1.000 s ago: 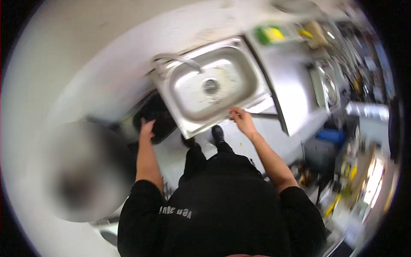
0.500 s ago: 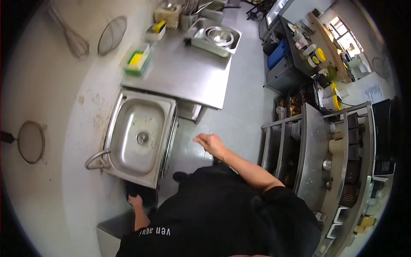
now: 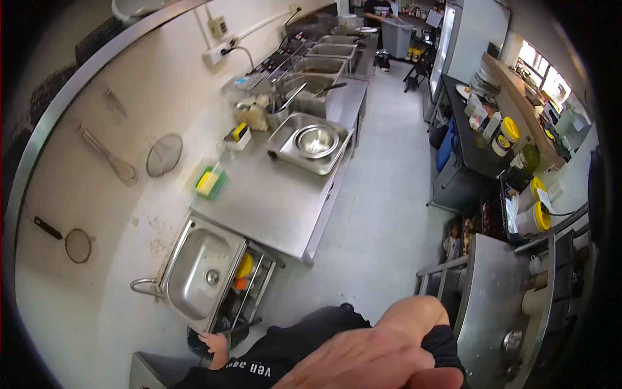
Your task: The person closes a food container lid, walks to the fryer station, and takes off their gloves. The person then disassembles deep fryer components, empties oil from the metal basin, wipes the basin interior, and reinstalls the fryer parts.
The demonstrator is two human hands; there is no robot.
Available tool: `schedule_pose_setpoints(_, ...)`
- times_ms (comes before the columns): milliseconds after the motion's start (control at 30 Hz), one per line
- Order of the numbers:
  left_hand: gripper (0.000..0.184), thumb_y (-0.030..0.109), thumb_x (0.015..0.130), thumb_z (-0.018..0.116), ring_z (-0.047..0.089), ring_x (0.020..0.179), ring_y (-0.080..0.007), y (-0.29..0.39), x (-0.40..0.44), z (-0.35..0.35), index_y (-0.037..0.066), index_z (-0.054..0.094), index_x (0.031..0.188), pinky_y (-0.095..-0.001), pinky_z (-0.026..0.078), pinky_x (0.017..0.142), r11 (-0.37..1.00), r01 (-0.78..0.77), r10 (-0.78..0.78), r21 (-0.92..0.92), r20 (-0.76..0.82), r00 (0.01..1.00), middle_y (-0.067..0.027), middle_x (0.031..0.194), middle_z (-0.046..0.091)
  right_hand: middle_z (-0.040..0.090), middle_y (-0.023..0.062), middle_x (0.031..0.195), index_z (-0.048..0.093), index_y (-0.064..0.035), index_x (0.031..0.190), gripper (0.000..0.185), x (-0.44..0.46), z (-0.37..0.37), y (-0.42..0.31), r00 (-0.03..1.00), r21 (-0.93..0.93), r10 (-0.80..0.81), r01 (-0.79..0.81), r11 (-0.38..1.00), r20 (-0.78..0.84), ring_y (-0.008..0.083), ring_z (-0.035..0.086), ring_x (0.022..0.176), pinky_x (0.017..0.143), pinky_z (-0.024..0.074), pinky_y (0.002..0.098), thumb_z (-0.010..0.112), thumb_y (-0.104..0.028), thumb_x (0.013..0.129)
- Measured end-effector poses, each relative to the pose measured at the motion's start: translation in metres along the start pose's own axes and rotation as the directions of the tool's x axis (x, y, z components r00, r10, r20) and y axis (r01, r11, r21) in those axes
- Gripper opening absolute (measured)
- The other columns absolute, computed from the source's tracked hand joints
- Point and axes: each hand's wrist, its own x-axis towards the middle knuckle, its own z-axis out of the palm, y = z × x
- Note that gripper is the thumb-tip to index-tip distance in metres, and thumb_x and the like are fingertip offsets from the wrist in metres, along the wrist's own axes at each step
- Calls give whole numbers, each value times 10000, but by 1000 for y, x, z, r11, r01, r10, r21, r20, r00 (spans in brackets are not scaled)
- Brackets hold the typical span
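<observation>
My left hand [image 3: 216, 345] is low beside the near corner of the steel sink [image 3: 206, 237], at a black bin [image 3: 196, 343]. Its fingers look stretched out over the bin's edge, and nothing shows in them. My right hand [image 3: 363, 363] is raised close to the camera with its back towards me. The lower frame edge cuts off its fingers, so whether they hold anything is hidden. A curved tap [image 3: 144, 285] stands at the sink's wall side, and the basin has a round drain and small scraps in it.
Beyond the sink, a steel counter [image 3: 259, 214] bears a sponge in a green holder [image 3: 210, 183] and a tray [image 3: 330, 161] with nested bowls [image 3: 316, 141]. Steel shelving [image 3: 492, 292] stands on my right. Down the aisle, a person [image 3: 376, 9] is by a grey bin [image 3: 396, 37].
My view has tilted up, bringing the far aisle into sight. My right hand has risen from over the floor towards the camera. My left hand stays near the sink corner and black bin.
</observation>
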Motion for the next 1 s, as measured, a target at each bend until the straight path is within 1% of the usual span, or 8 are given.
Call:
schedule_pose_setpoints(133,611,91,850,582,375,1319,-369,94,-92,6,76,329,1406,-685,196,1048,895,-444,445,31,-66,893,-150,1501,238,684,241,958,677,98,988,874,-29,-79,-3,985,106,67,-84,991,159,257,679,800,693,539,360,392,-718,853)
schedule_pose_setpoints(233,635,80,804,570,329,1358,-348,155,-144,11,94,349,1399,-671,176,1058,720,-694,683,-6,-175,709,-122,1504,264,695,219,909,687,83,953,683,-37,-142,-1,728,44,-337,389,920,598,283,678,764,697,542,348,508,-571,875)
schedule_pose_setpoints(300,653,87,778,573,307,1373,-344,192,-156,16,100,363,1396,-665,170,1063,609,-793,769,-18,-232,596,-123,1493,291,644,218,1094,657,-57,1065,605,-45,-183,-52,830,-595,-219,527,606,512,255,675,886,758,541,366,321,-553,982)
schedule_pose_setpoints(400,624,116,789,570,319,1359,-346,262,-171,1,73,384,1383,-639,136,1081,466,-878,821,-109,-318,475,-149,1477,315,666,189,1064,493,51,1262,364,-66,-254,-64,964,-860,-58,257,440,259,263,690,770,681,560,348,364,-184,1016)
schedule_pose_setpoints(500,572,133,830,563,319,1340,-382,349,-176,-2,43,387,1367,-605,148,1086,359,-915,784,-184,-472,403,-180,1463,326,660,197,1075,389,1,1368,433,-54,-315,-27,849,-904,-487,26,427,-205,287,685,676,596,551,352,392,52,939)
schedule_pose_setpoints(633,592,131,829,581,314,1339,-390,483,-196,9,49,373,1378,-598,143,1101,229,-942,730,-244,-597,333,-188,1455,329,586,219,1221,284,-6,1435,592,-69,-404,-23,915,-992,-382,-109,65,-125,314,690,782,657,553,357,408,127,872)
schedule_pose_setpoints(767,619,195,836,623,308,1345,-392,586,-232,34,62,369,1385,-599,118,1115,143,-966,829,-216,-507,236,-178,1450,341,274,217,1495,271,-27,1459,702,-78,-467,-50,794,-761,-301,-600,-247,-528,361,411,1309,991,435,402,463,134,803)
schedule_pose_setpoints(1000,626,462,741,727,429,1280,-297,675,-242,67,105,547,1222,-615,79,1120,-23,-992,1000,-121,-4,-23,-89,1289,530,148,232,1537,329,-111,1453,742,-69,-567,-92,631,-506,-335,-768,-392,-700,457,159,1405,1133,224,479,666,-22,798)
